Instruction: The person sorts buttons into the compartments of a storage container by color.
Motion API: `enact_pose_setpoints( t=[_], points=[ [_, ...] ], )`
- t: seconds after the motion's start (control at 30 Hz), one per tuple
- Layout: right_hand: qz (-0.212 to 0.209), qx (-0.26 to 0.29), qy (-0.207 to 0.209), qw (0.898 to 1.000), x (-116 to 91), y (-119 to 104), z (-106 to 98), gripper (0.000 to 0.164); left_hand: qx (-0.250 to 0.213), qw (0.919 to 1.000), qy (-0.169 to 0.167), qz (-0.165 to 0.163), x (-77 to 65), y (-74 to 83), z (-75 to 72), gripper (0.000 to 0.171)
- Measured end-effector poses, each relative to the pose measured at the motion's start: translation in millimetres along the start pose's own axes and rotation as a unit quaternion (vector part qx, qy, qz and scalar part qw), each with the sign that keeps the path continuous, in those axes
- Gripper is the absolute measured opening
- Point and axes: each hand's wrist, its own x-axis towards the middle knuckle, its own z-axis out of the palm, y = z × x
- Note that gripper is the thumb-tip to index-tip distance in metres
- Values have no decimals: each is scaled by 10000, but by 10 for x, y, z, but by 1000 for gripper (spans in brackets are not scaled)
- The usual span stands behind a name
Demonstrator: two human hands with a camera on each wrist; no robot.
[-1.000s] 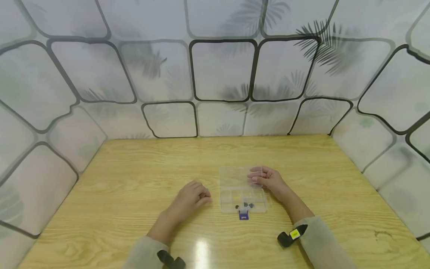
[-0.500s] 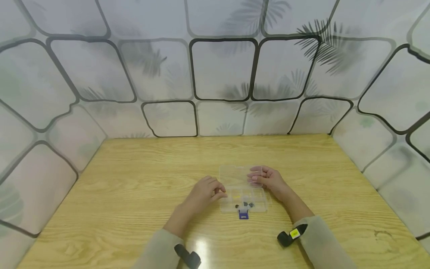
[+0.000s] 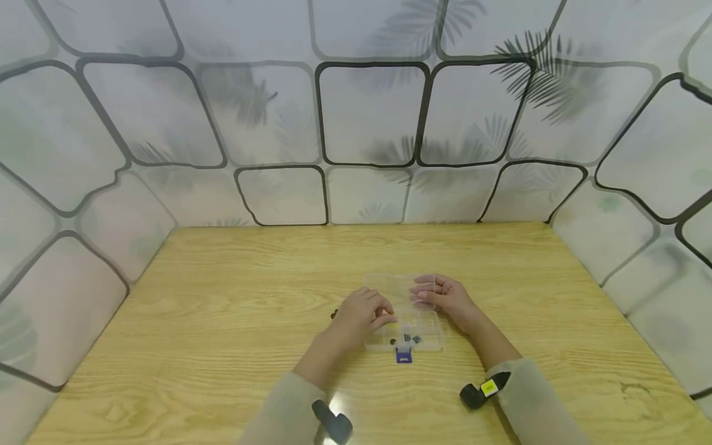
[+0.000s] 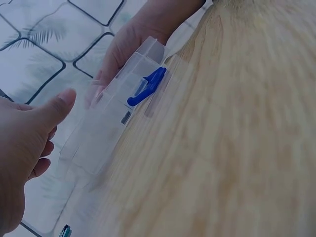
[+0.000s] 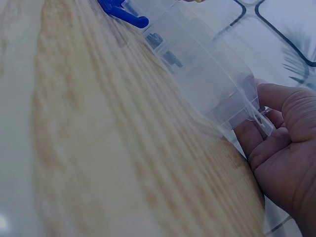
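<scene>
A clear plastic compartment box (image 3: 431, 340) stands with its lid (image 3: 389, 284) up and a blue latch (image 3: 403, 355) hanging at its front. My right hand (image 3: 450, 303) holds the lid's right edge, thumb in front and fingers behind the plastic. My left hand (image 3: 364, 314) reaches over the box's left side, thumb apart from the loosely bent fingers, with nothing visible between them. Its fingertips come close to a small yellow piece (image 3: 392, 324). Several small dark pieces (image 3: 411, 339) lie in the front compartments. In the left wrist view, the thumb (image 4: 61, 103) points toward the box.
A small dark item (image 3: 334, 314) lies on the wooden table (image 3: 222, 296) just left of my left hand. Patterned curtain-like panels (image 3: 367, 117) stand behind the table and along both sides. Each sleeve carries a black wrist camera (image 3: 473, 395).
My left hand has moved right, from the table beside the box to over its left compartments. The small dark item on the table shows now. My right hand stays at the lid.
</scene>
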Motion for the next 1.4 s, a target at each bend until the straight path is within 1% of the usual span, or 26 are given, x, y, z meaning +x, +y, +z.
enact_pose_setpoints(
  t=[0.13, 0.4, 0.53, 0.7, 0.83, 1.0, 1.23, 1.3, 1.4],
  points=[
    [26, -22, 15, 10000, -6, -11, 5, 49, -5, 10000, 4, -98, 3, 5, 17, 17],
    [33, 50, 24, 10000, -10, -9, 8, 48, -45, 9999, 131, -71, -2, 3, 18, 18],
    [40, 38, 50, 10000, -19, -12, 3, 49, -141, 9996, 212, -76, -6, 2, 7, 17],
    [-11, 4, 70, 10000, -29, -23, 12, 49, -230, 9990, 184, -333, -32, -14, -24, 17],
    [-47, 1, 73, 10000, -28, -20, 17, 48, -322, 9979, 194, -528, -96, -41, -90, 18],
    [-39, 100, 34, 9999, -19, -8, 22, 48, -386, 9965, 333, -667, -221, -131, -180, 17],
    [-9, 215, 64, 9997, -17, -8, 18, 45, -547, 9961, 543, -432, -344, -312, -290, 15],
    [-9, 250, 71, 9997, -16, -13, 18, 44, -590, 9954, 511, -557, -375, -363, -329, 15],
    [10, 263, 80, 9996, -15, -22, 23, 44, -731, 9909, 313, -1087, -414, -418, -402, 13]
  ],
)
